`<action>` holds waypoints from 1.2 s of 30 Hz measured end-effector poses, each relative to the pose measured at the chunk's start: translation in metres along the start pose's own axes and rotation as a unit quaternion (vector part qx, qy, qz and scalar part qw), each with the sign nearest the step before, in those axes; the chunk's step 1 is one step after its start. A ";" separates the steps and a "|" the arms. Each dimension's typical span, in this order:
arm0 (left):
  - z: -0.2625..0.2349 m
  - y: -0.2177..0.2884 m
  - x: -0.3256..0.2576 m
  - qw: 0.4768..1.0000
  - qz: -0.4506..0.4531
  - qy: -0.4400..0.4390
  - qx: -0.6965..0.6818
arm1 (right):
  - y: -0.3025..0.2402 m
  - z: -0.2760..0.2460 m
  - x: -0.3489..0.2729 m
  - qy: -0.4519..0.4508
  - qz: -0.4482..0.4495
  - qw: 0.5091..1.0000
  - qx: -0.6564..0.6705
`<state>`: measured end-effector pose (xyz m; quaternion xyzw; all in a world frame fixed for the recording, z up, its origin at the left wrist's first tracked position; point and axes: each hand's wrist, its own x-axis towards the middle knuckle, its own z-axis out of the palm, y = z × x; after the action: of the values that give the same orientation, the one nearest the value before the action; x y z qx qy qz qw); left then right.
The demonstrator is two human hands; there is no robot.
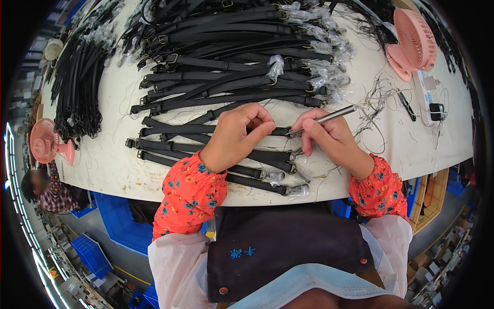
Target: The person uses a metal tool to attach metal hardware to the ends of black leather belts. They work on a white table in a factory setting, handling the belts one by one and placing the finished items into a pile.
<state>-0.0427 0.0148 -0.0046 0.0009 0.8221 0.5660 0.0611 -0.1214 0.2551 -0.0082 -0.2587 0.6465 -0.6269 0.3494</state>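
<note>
Head view. Two bare hands at the table [121, 172], each coming out of a red floral sleeve.

Right hand [329, 136]: fingers closed on one metal tool [338, 113], slim and silver. Its narrow end points down-left, to the buckle end of one black strap [180, 130]; the fingertips are close by that end, contact uncertain.

Left hand [237, 133]: over the same strap, left of the tool. Fingers curled, thumb and forefinger tips close together; whether they pinch anything, I cannot tell. The strap runs out leftward from under this hand.

Below the grip, toward the wearer: three buckle ends of straps [257, 184], two with clear wrap [298, 191]. Above it: one large heap of straps [221, 64], overlapping, not countable; many ends wrapped in clear plastic. Far left of the grip: one bundle of straps [80, 87], draped over the table edge.

Fans, two, pink: one [415, 40] up and right of the grip, one [43, 141] far left. Right of the tool: one tangle of threads [378, 105], one slim black implement [406, 105], one white power strip [424, 92] with one black adapter [437, 112]. One other person [54, 193] far left, beyond the table edge.
</note>
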 end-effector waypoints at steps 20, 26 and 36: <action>-0.002 0.002 -0.002 0.999 0.029 -0.018 -0.023 | 0.002 0.000 0.002 -0.015 0.003 1.000 -0.010; -0.004 -0.001 -0.004 0.998 0.008 -0.021 -0.057 | 0.003 0.001 0.002 -0.011 0.008 1.000 0.001; 0.012 -0.003 -0.003 0.975 0.130 0.044 0.173 | 0.004 0.002 0.002 0.014 -0.007 1.000 0.020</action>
<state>-0.0382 0.0243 -0.0115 0.0932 0.9022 0.4181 -0.0500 -0.1206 0.2531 -0.0119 -0.2479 0.6367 -0.6456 0.3411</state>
